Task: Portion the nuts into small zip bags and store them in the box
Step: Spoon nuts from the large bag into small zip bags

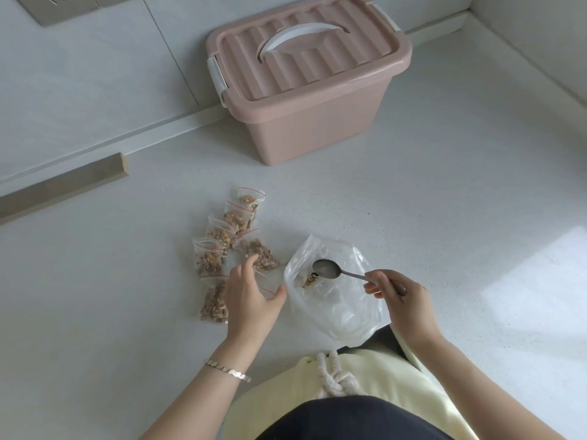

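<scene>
Pale speckled tabletop [413, 192] meeting a white wall, with a socket plate at upper left and a wooden strip [63, 185] along the base. Pink lidded box [311, 90], closed, stands at the back, well apart from the work. Large clear bag [333, 293], nearly empty, holds a few remaining nuts [309, 281]. Filled zip bags [228, 246] lie clustered to its left. Right hand [403, 300], fingers clamped on a spoon [330, 269] whose empty bowl sits over the bag mouth. Left hand [247, 290], fingers apart, rests over the nearest small bags. Portioning appears nearly complete; the next move likely calls for scooping the remnant, then unlatching the box.
</scene>
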The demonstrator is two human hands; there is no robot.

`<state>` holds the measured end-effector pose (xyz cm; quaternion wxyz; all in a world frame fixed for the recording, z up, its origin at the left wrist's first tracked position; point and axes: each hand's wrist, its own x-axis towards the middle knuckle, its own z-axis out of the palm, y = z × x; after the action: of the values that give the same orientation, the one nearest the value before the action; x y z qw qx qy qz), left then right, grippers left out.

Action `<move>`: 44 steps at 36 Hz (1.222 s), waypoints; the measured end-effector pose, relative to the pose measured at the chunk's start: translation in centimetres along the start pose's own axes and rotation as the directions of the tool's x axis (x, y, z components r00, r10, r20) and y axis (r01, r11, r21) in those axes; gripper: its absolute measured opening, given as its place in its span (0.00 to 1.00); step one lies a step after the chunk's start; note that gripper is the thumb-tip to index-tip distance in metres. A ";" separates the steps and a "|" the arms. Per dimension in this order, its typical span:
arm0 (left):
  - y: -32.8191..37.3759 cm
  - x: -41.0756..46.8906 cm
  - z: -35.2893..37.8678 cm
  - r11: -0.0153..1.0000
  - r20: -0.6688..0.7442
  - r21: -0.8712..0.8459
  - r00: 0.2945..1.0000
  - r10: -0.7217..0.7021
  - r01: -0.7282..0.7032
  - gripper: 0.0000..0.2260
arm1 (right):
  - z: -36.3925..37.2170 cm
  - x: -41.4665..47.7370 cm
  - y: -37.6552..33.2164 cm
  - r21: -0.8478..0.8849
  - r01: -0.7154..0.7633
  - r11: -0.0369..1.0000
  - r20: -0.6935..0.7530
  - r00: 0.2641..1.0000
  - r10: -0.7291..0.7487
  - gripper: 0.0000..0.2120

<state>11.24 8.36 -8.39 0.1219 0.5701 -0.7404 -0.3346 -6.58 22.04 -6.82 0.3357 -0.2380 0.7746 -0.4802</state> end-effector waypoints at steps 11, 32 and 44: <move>4.3 0.2 2.3 0.855 0.225 0.336 0.915 0.334 -0.394 0.22 | -0.5 0.1 0.5 -0.017 0.004 1.000 -0.003 1.000 -0.005 0.09; 1.6 1.5 4.3 0.992 0.340 0.115 0.940 0.019 -0.061 0.25 | -0.8 -0.3 0.7 -0.017 -0.041 0.999 -0.032 0.999 0.040 0.10; 3.3 1.3 5.3 0.932 0.363 -0.172 0.900 -0.240 0.318 0.28 | 0.3 -0.2 1.9 0.235 -0.247 0.940 -0.038 0.964 0.263 0.12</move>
<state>5.29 9.44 -10.51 0.0085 0.5878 -0.6171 -0.5231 -6.29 22.79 -8.60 0.3935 -0.0789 0.7496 -0.5263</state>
